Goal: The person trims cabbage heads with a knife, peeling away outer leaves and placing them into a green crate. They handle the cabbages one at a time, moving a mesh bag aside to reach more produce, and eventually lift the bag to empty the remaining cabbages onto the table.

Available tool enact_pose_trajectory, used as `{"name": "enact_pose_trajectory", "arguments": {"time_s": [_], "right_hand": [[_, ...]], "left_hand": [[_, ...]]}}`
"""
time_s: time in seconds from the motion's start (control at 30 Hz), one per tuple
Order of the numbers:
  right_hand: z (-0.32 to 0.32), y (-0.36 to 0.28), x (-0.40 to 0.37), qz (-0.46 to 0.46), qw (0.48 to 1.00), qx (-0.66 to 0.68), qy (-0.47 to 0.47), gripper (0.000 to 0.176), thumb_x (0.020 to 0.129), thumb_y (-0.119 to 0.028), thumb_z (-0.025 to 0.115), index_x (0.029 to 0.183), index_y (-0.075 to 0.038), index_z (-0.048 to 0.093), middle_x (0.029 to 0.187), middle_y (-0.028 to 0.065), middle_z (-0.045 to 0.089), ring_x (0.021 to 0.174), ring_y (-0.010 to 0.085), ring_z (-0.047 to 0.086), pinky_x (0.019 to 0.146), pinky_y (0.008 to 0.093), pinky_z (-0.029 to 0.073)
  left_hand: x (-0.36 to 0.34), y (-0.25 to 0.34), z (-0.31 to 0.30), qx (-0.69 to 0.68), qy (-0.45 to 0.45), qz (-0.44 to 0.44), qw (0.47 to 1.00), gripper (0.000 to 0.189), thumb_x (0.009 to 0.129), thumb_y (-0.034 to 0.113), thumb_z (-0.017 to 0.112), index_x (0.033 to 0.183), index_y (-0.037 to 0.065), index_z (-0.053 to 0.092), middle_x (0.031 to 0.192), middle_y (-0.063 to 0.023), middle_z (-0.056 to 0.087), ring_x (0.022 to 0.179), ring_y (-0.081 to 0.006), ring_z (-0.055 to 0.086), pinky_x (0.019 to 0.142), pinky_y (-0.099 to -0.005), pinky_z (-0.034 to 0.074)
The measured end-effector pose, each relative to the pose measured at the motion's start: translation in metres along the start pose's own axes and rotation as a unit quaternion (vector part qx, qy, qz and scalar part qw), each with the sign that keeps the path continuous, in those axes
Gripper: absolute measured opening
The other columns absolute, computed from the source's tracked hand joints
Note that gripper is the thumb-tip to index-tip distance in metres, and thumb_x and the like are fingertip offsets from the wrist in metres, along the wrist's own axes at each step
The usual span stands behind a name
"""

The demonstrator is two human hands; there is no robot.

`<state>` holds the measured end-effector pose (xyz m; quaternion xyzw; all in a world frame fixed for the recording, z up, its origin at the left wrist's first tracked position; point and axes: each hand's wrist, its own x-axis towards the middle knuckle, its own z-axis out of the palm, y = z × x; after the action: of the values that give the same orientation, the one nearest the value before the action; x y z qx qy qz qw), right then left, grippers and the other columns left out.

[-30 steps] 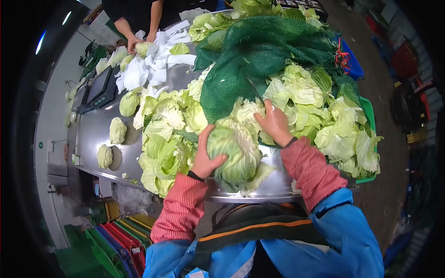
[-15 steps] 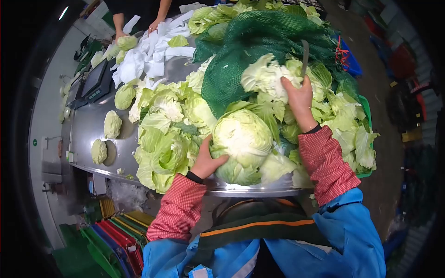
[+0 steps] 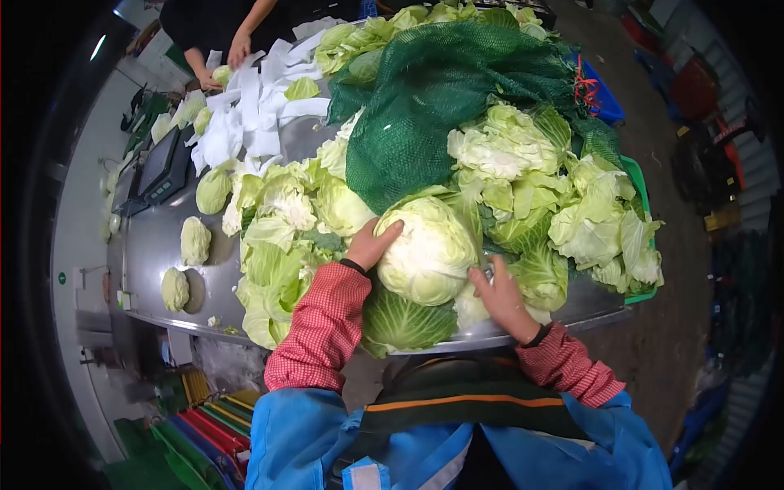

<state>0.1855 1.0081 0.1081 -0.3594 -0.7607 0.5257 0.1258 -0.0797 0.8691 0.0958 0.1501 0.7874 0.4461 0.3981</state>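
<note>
A pale, partly trimmed cabbage (image 3: pixel 426 249) rests in front of me near the table's edge. My left hand (image 3: pixel 374 242) grips its upper left side, the thumb lying on top. Close against its lower right side is my right hand (image 3: pixel 502 300), with fingers curled and a fingertip at the cabbage. A narrow bit of metal shows by those fingers, seemingly the knife, mostly hidden. Beneath the cabbage lies a large green outer leaf (image 3: pixel 408 320). Loose cabbage leaves (image 3: pixel 510 147) are heaped beyond my right hand.
Trimmed cabbages (image 3: pixel 195 241) stand on the metal table (image 3: pixel 151 269) at left, near a scale (image 3: pixel 167 163). Green netting (image 3: pixel 425 106) covers the back middle. A green crate (image 3: pixel 641 184) holds leaves at right. Across the table, another person's hands (image 3: pixel 238 51) work beside white strips (image 3: pixel 257 106).
My right hand has come down from the leaf heap to the cabbage, leaving a leaf there. My left hand has shifted up on the cabbage, which now sits tilted differently.
</note>
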Motion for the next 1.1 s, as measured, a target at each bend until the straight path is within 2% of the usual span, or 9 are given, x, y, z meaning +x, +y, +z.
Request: {"name": "enact_pose_trajectory", "arguments": {"time_s": [0.07, 0.2, 0.33, 0.53, 0.73, 0.83, 0.93, 1.03, 1.1], "right_hand": [[0.022, 0.03, 0.004, -0.026, 0.999, 0.041, 0.023, 0.05, 0.092, -0.044, 0.061, 0.119, -0.002, 0.052, 0.067, 0.0113, 0.059, 0.056, 0.0259, 0.06, 0.051, 0.0375, 0.046], [-0.006, 0.006, 0.023, 0.115, 0.968, 0.198, -0.1, 0.052, 0.094, -0.048, 0.058, 0.121, -0.004, 0.052, 0.06, 0.0023, 0.052, 0.041, 0.0086, 0.046, 0.036, 0.0257, 0.036], [-0.007, -0.002, 0.048, 0.08, 0.982, 0.107, -0.134, 0.049, 0.094, -0.045, 0.059, 0.119, -0.002, 0.051, 0.066, 0.0079, 0.057, 0.048, 0.0194, 0.056, 0.042, 0.0338, 0.043], [-0.037, -0.024, 0.019, -0.178, 0.956, -0.223, 0.066, 0.018, 0.094, -0.021, 0.055, 0.1, -0.004, 0.052, 0.077, 0.0214, 0.061, 0.063, 0.0385, 0.063, 0.054, 0.0446, 0.05], [-0.044, -0.018, -0.055, -0.135, 0.926, -0.352, 0.016, 0.009, 0.091, -0.011, 0.053, 0.091, -0.003, 0.049, 0.072, 0.0149, 0.053, 0.056, 0.0374, 0.059, 0.052, 0.0445, 0.049], [-0.042, -0.003, -0.038, -0.098, 0.913, -0.389, 0.071, 0.008, 0.09, -0.01, 0.052, 0.092, -0.002, 0.05, 0.074, 0.0141, 0.053, 0.055, 0.0398, 0.058, 0.051, 0.047, 0.048], [-0.042, 0.046, -0.024, -0.281, 0.92, -0.23, 0.145, 0.012, 0.094, -0.015, 0.05, 0.095, -0.003, 0.052, 0.071, 0.0165, 0.055, 0.056, 0.0428, 0.058, 0.051, 0.0493, 0.047], [-0.096, 0.044, -0.011, 0.133, 0.98, -0.046, 0.143, 0.017, 0.097, -0.022, 0.05, 0.099, -0.005, 0.053, 0.068, 0.0205, 0.058, 0.059, 0.0448, 0.059, 0.052, 0.0509, 0.046], [-0.078, 0.031, -0.012, -0.011, 0.986, -0.097, 0.138, 0.022, 0.096, -0.029, 0.054, 0.101, -0.007, 0.052, 0.067, 0.0234, 0.06, 0.061, 0.0435, 0.06, 0.051, 0.0498, 0.046]], "left_hand": [[-0.012, 0.001, 0.0, 0.058, 0.015, 0.05, 0.997, 0.092, 0.077, 0.054, 0.076, 0.135, -0.011, 0.045, 0.122, -0.0248, 0.061, 0.11, -0.0262, 0.062, 0.094, -0.0335, 0.049], [-0.079, 0.04, 0.007, 0.01, 0.022, 0.115, 0.993, 0.097, 0.07, 0.047, 0.084, 0.135, -0.009, 0.04, 0.126, -0.0246, 0.055, 0.112, -0.0282, 0.058, 0.095, -0.0354, 0.048], [-0.096, 0.014, 0.044, -0.162, 0.086, 0.156, 0.97, 0.094, 0.074, 0.024, 0.084, 0.143, -0.002, 0.027, 0.135, -0.0218, 0.045, 0.12, -0.0289, 0.05, 0.1, -0.0375, 0.044], [-0.098, 0.024, 0.075, -0.312, 0.114, 0.093, 0.939, 0.094, 0.08, 0.012, 0.077, 0.15, 0.001, 0.015, 0.137, -0.0211, 0.044, 0.12, -0.0274, 0.05, 0.101, -0.0372, 0.044], [-0.099, 0.04, 0.097, -0.309, 0.161, 0.083, 0.933, 0.092, 0.082, 0.013, 0.077, 0.149, -0.001, 0.015, 0.136, -0.021, 0.044, 0.121, -0.0267, 0.048, 0.103, -0.0365, 0.041], [-0.105, 0.044, 0.115, -0.3, 0.181, 0.107, 0.931, 0.092, 0.083, 0.014, 0.076, 0.149, -0.002, 0.014, 0.138, -0.0209, 0.042, 0.122, -0.0265, 0.047, 0.104, -0.0364, 0.039], [-0.104, 0.044, 0.12, -0.297, 0.184, 0.104, 0.931, 0.092, 0.082, 0.014, 0.076, 0.149, 0.0, 0.014, 0.14, -0.0211, 0.04, 0.123, -0.0264, 0.045, 0.105, -0.0365, 0.039], [-0.107, 0.026, 0.114, -0.311, 0.168, 0.097, 0.931, 0.092, 0.082, 0.013, 0.077, 0.149, 0.001, 0.015, 0.14, -0.0208, 0.04, 0.123, -0.0267, 0.045, 0.105, -0.0369, 0.038], [-0.108, 0.009, 0.108, -0.297, 0.163, 0.102, 0.935, 0.089, 0.081, 0.014, 0.077, 0.147, 0.003, 0.019, 0.134, -0.0194, 0.044, 0.117, -0.0262, 0.048, 0.102, -0.0362, 0.041]]}}
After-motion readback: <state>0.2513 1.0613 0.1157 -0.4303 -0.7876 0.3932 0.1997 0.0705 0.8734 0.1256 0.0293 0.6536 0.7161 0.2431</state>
